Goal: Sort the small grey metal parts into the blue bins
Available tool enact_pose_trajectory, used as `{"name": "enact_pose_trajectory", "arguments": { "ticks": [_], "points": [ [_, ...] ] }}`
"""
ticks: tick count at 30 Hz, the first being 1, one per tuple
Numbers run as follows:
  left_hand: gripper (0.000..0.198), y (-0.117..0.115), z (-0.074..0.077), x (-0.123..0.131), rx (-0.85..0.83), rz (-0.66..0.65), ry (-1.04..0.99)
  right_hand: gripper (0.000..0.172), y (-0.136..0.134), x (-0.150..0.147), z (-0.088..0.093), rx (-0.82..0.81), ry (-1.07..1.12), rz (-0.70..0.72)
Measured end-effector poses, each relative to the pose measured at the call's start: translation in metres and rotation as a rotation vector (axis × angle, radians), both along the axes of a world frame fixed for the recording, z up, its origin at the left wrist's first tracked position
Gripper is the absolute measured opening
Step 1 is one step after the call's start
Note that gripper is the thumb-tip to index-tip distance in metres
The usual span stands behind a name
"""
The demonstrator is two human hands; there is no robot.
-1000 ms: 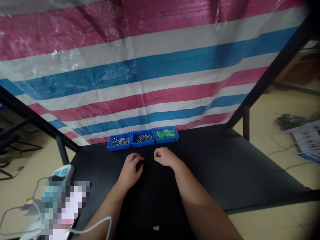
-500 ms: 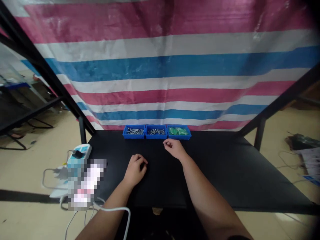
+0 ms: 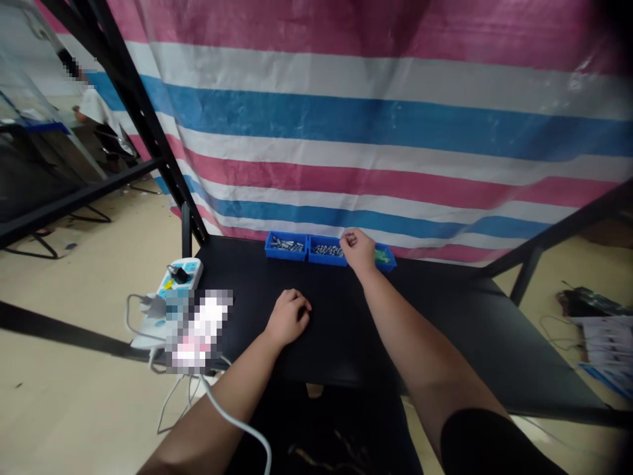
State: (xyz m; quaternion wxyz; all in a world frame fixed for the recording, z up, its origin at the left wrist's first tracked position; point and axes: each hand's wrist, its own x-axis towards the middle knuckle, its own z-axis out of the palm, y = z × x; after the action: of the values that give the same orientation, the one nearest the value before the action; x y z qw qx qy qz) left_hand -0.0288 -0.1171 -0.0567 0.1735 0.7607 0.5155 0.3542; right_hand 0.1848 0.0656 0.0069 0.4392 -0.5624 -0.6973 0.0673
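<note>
Three small blue trays stand in a row at the far edge of a black table [image 3: 445, 316]. The left tray [image 3: 283, 245] and the middle tray [image 3: 325, 251] hold small silver metal parts. The right tray [image 3: 384, 258] holds green pieces and is partly hidden by my right hand [image 3: 358, 249], which hovers over it with fingers curled closed; what they hold is hidden. My left hand [image 3: 288, 317] rests on the table nearer to me, fingers curled in a loose fist with nothing visible in it.
A white power strip [image 3: 171, 290] with a plug and white cables lies at the table's left end, beside a blurred patch. A striped pink, white and blue tarp [image 3: 376, 125] hangs behind the table. Black frame posts stand left and right. Papers lie on the floor at right.
My right hand has reached forward from the table's middle to the right blue tray. My left hand stayed on the table. The view has swung left.
</note>
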Motion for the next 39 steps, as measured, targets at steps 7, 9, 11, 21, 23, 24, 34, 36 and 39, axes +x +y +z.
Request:
{"name": "enact_pose_trajectory", "arguments": {
  "ticks": [7,9,11,21,23,24,34,36,39],
  "points": [
    [0.015,0.001,-0.003,-0.002,-0.009,-0.017,0.022,0.022,0.003,-0.002,0.001,0.018,-0.018,0.007],
    [0.015,0.001,-0.003,-0.002,-0.014,-0.018,0.026,0.028,0.004,0.001,-0.003,-0.148,-0.138,0.023],
    [0.016,0.001,-0.003,-0.003,-0.016,-0.019,0.029,0.03,0.001,0.002,-0.008,-0.215,-0.202,0.009],
    [0.015,0.002,-0.002,-0.002,-0.002,-0.012,0.038,0.06,-0.052,0.013,-0.061,-0.273,-0.21,0.084],
    [0.015,0.002,-0.001,-0.001,-0.015,-0.005,0.046,0.066,-0.057,0.015,-0.07,-0.216,-0.168,0.097],
    [0.014,0.002,-0.002,0.001,-0.024,0.018,0.06,0.067,-0.059,0.016,-0.073,-0.198,-0.14,0.1],
    [0.066,0.044,-0.011,0.006,-0.051,0.576,0.186,0.062,-0.061,0.027,-0.084,-0.221,0.086,0.237],
    [0.069,0.066,-0.009,0.001,-0.062,0.673,0.165,0.058,-0.061,0.029,-0.085,-0.217,0.131,0.247],
    [0.069,0.097,-0.002,-0.008,-0.048,0.791,0.112,0.051,-0.06,0.03,-0.087,-0.206,0.152,0.255]
  ]
}}
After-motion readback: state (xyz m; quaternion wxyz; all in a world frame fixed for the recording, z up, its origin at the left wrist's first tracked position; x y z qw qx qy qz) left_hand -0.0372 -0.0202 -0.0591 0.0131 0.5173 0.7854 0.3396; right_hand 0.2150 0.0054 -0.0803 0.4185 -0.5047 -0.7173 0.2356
